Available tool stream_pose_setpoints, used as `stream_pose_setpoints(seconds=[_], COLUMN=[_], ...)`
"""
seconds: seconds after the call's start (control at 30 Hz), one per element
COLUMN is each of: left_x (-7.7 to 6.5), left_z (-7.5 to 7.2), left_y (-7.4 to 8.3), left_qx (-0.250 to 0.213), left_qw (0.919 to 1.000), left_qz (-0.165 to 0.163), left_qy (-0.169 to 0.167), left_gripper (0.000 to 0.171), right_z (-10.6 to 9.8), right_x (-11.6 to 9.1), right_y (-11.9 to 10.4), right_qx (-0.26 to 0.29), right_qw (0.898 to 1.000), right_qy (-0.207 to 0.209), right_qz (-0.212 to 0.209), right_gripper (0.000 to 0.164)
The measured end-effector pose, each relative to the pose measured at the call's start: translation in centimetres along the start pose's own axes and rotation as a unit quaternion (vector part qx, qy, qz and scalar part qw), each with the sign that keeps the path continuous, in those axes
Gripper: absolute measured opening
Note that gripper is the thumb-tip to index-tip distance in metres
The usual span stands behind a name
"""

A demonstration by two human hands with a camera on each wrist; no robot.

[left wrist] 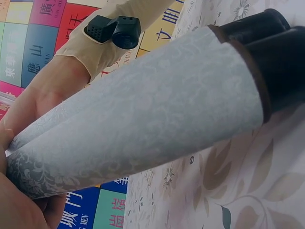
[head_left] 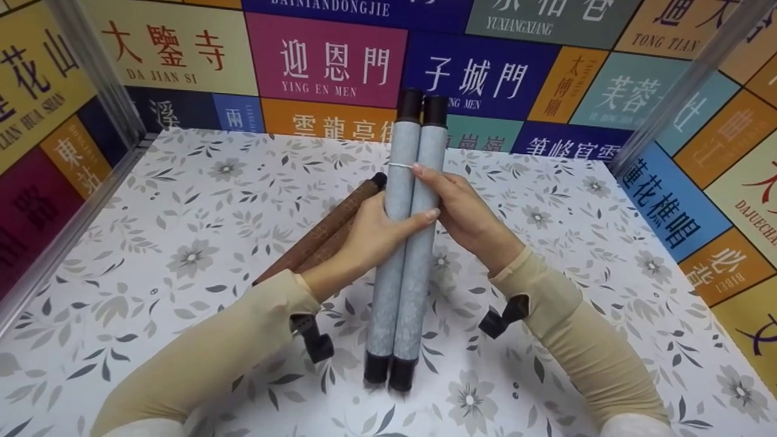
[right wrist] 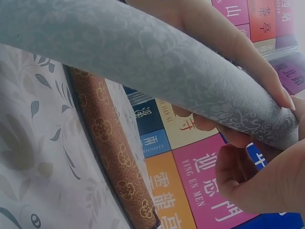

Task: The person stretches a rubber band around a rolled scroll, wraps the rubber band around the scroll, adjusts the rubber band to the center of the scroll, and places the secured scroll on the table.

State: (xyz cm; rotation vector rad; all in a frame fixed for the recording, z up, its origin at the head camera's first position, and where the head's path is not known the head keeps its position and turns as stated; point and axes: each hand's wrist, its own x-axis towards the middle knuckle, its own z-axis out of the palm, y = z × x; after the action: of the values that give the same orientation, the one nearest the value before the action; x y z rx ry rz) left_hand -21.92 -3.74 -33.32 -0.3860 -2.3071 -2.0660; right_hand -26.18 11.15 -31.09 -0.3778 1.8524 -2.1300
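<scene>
Two slim rolls side by side, a pale blue-grey patterned scroll (head_left: 397, 285) with dark end knobs, stand tilted in both hands above the table. A thin white cord (head_left: 400, 164) crosses the left roll near its upper end. My left hand (head_left: 377, 229) grips the scroll around its middle, with the thumb laid across the front of both rolls. Higher up on the right side, my right hand (head_left: 473, 212) holds the right roll, one fingertip at the end of the cord. In the right wrist view its fingers (right wrist: 231, 174) are curled near the scroll's end.
Behind the left hand lies a brown scroll (head_left: 322, 233) with gold flowers and a dark knob, on the white floral tabletop (head_left: 194, 258). Colourful panels with lettering (head_left: 328, 60) border the table at the back and sides. Clear posts (head_left: 97, 67) stand at the back corners.
</scene>
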Motion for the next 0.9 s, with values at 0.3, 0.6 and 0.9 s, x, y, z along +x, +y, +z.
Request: stream_pose_setpoints(seconds=[0.3,0.6,0.9], left_x=[-2.1,-2.3,-2.4], left_z=[-0.9,-0.6,-0.5], left_y=[2.0,1.7,1.9], left_qx=[0.023,0.03,0.046], left_qw=[0.9971,0.9935,0.9959], left_qz=[0.0,0.022,0.025], left_qy=[-0.072,-0.107,-0.073], left_gripper=[0.043,0.039,0.039], right_z=[-0.5,-1.8,-1.7], right_x=[0.2,1.2,0.8], right_y=[-0.4,-2.3,-1.5], right_qx=[0.018,0.039,0.015], right_qw=[0.999,0.998,0.999], right_qy=[0.004,-0.013,-0.027], right_qz=[-0.03,-0.057,-0.026], right_gripper=[0.03,0.039,0.038])
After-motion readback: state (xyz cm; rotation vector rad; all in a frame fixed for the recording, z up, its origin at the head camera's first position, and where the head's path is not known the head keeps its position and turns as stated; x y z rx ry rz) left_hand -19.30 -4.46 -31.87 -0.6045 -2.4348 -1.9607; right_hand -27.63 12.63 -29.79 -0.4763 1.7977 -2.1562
